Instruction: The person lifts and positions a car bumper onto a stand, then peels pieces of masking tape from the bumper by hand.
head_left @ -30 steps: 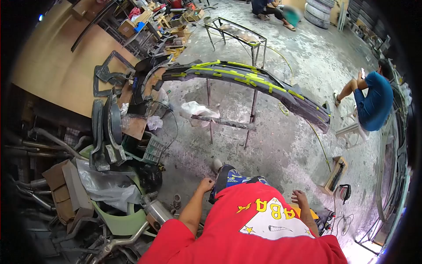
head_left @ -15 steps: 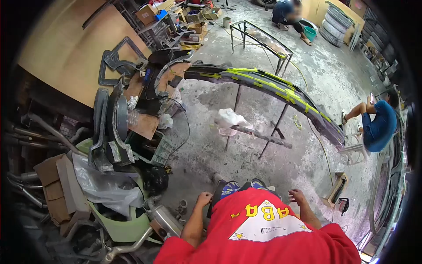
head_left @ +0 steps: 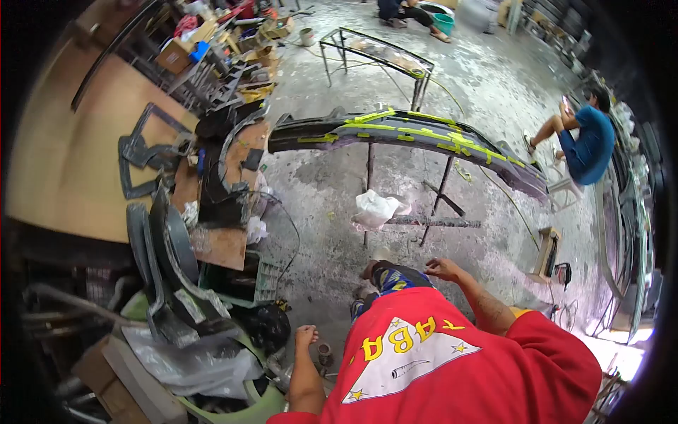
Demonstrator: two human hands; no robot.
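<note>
My left hand [head_left: 306, 335] hangs low beside my red shirt, near a black plastic bag [head_left: 268, 326]. Its fingers are curled in, and nothing shows in them. Held forward over the concrete floor, my right hand [head_left: 441, 268] has its fingers apart and is empty. Ahead of both hands, apart from them, a long dark car bumper [head_left: 424, 134] with strips of yellow-green tape rests on a metal stand [head_left: 438, 201]. A white plastic bag [head_left: 376, 208] lies at the stand's lower bar.
Car parts [head_left: 169, 268], cardboard and a green crate [head_left: 267, 281] crowd the left. A metal frame table [head_left: 374, 53] stands beyond the bumper. One person in blue [head_left: 592, 145] sits at right with a phone; another crouches by a green basin [head_left: 443, 25]. A hose [head_left: 512, 205] crosses the floor.
My view has shifted, and the bumper and stand are nearer. One leg has stepped forward. My right hand has swung forward; my left hand hangs lower in view.
</note>
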